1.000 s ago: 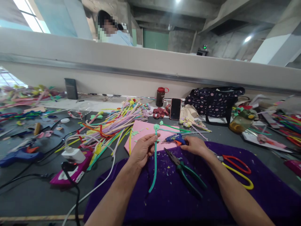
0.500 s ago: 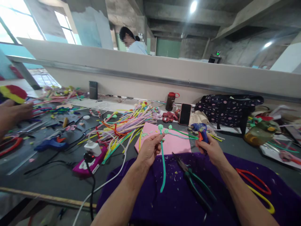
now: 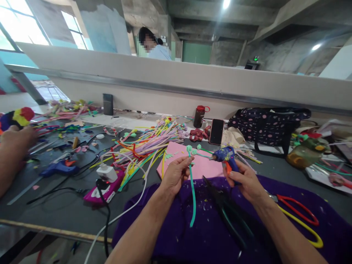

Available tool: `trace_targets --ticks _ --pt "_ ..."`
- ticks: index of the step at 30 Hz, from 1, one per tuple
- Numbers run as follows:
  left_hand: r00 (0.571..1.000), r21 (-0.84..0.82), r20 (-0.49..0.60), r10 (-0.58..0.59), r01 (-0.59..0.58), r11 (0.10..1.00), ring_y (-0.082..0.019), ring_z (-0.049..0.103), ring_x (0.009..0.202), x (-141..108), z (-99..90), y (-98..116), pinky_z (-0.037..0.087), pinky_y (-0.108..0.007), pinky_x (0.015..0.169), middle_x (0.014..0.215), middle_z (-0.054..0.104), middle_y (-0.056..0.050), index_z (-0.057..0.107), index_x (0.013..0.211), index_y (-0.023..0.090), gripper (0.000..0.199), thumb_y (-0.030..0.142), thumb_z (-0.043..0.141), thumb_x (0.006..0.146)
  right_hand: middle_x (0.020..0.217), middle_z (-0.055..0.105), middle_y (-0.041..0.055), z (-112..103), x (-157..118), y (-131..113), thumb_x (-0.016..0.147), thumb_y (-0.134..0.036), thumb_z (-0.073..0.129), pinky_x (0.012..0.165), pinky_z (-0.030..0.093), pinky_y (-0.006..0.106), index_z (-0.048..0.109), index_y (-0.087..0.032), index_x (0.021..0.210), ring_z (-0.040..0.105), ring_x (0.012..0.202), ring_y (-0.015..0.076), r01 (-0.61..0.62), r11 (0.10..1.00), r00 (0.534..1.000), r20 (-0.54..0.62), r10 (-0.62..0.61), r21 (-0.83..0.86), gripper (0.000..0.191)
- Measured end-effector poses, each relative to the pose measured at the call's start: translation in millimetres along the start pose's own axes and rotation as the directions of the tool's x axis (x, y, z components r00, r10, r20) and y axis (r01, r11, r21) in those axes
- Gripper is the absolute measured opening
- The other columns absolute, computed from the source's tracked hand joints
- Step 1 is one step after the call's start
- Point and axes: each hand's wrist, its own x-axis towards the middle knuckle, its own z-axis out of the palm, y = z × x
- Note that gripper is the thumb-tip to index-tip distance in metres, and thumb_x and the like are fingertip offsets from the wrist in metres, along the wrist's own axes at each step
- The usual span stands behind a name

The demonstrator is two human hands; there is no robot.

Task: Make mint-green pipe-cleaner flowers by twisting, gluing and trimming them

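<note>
Between thumb and fingers, my left hand (image 3: pixel 176 175) pinches a mint-green pipe cleaner (image 3: pixel 193 200) that hangs down, its top curled into a small knot. My right hand (image 3: pixel 244 179) is wrapped round the handle of a blue glue gun (image 3: pixel 226 155) with an orange trigger. The gun's nozzle points left toward the pipe cleaner, with a gap between them. Behind both hands lies a pink sheet (image 3: pixel 210 168) with small green curled pieces on it. Pliers with dark green handles (image 3: pixel 228 216) rest below on the purple cloth (image 3: pixel 165 234).
Scissors with red and yellow handles (image 3: pixel 299 212) lie at right. A pile of coloured pipe cleaners (image 3: pixel 154 143), a magenta power strip (image 3: pixel 117 189) with cables, and another blue glue gun (image 3: pixel 60 168) are at left. Another person's hand (image 3: pixel 18 141) holds something colourful. A phone (image 3: pixel 216 132) stands behind.
My right hand has lifted the glue gun and brought it left, nozzle now toward the pipe cleaner. My left hand barely moved. The other person's hand and colourful item shifted slightly.
</note>
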Motion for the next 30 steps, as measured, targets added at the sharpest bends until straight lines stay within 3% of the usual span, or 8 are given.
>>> trace_targets --ticks 4,8,13,16,19,22,25,30 --pt "1.000 0.019 0.002 -0.017 0.017 1.000 0.000 0.038 0.035 -0.7 1.4 0.3 0.024 -0.013 0.031 0.055 0.052 0.005 0.063 0.080 0.013 0.031 0.036 0.071 0.061 0.067 0.054 0.0030 0.6 0.2 -3.2 0.068 -0.036 0.059 0.046 0.035 0.026 0.057 -0.016 0.093 0.045 0.049 0.0119 -0.027 0.994 0.999 0.024 0.025 0.105 0.032" --pt "0.999 0.036 0.012 -0.030 0.029 0.999 0.000 0.039 0.035 -1.0 2.1 -0.9 0.024 -0.013 0.031 0.057 0.055 0.003 0.063 0.079 0.013 0.031 0.036 0.071 0.061 0.069 0.055 0.0047 1.2 0.6 -4.0 0.073 -0.046 0.054 0.045 0.036 0.027 0.057 -0.017 0.082 0.046 0.048 0.0126 -0.033 0.993 0.999 -0.005 0.034 0.117 0.031" --pt "0.999 0.050 0.010 -0.041 0.040 0.998 0.000 0.039 0.034 -1.5 2.0 -2.2 0.024 -0.013 0.030 0.054 0.054 0.003 0.064 0.080 0.013 0.031 0.036 0.071 0.061 0.069 0.062 0.0077 3.6 -5.1 -5.0 0.071 -0.039 0.059 0.055 0.043 0.031 0.059 -0.015 0.078 0.055 0.057 0.0180 -0.075 0.996 0.995 0.054 0.078 -0.052 0.025" --pt "0.999 0.054 0.012 -0.051 0.050 0.997 0.000 0.040 0.034 -1.9 2.0 -2.7 0.024 -0.012 0.031 0.054 0.054 0.003 0.064 0.080 0.013 0.031 0.036 0.071 0.061 0.062 0.062 0.0061 5.5 -8.0 -6.6 0.074 -0.036 0.057 0.057 0.044 0.030 0.063 -0.014 0.080 0.055 0.056 0.0173 -0.013 0.992 0.994 0.110 0.027 -0.129 0.024" --pt "0.998 0.056 0.035 -0.045 0.043 0.998 0.000 0.039 0.034 -1.7 1.7 -4.3 0.024 -0.012 0.031 0.056 0.055 0.002 0.063 0.082 0.012 0.031 0.036 0.070 0.062 0.061 0.061 0.0042 7.5 -8.9 -6.9 0.077 -0.032 0.055 0.056 0.043 0.029 0.064 -0.014 0.087 0.053 0.054 0.0155 0.055 0.982 0.997 0.065 -0.044 -0.181 0.022" --pt "0.998 0.058 0.056 -0.037 0.033 0.998 0.000 0.038 0.034 -1.5 1.6 -5.8 0.023 -0.012 0.031 0.055 0.054 0.003 0.063 0.082 0.012 0.031 0.036 0.069 0.064 0.066 0.062 0.0051 12.1 -10.7 -5.9 0.078 -0.030 0.054 0.061 0.044 0.029 0.065 -0.016 0.081 0.055 0.062 0.0171 0.099 0.931 0.995 0.008 -0.102 -0.351 0.019" --pt "0.997 0.066 0.064 -0.039 0.035 0.997 0.000 0.037 0.033 -1.6 2.1 -6.6 0.022 -0.012 0.030 0.052 0.052 0.004 0.063 0.084 0.012 0.031 0.036 0.068 0.065 0.072 0.063 0.0045 19.9 -14.8 -3.2 0.080 -0.031 0.052 0.061 0.045 0.027 0.063 -0.018 0.091 0.057 0.065 0.0173 0.133 0.845 0.986 -0.021 -0.168 -0.518 0.021" --pt "0.999 0.071 0.039 -0.013 0.010 0.997 -0.001 0.038 0.034 -2.1 4.4 -8.5 0.023 -0.013 0.031 0.048 0.049 0.005 0.063 0.082 0.012 0.029 0.035 0.068 0.066 0.068 0.062 0.0025 30.0 -21.5 3.8 0.081 -0.033 0.049 0.057 0.044 0.025 0.061 -0.018 0.098 0.055 0.059 0.0153 0.160 0.788 0.978 -0.015 -0.209 -0.595 0.026"
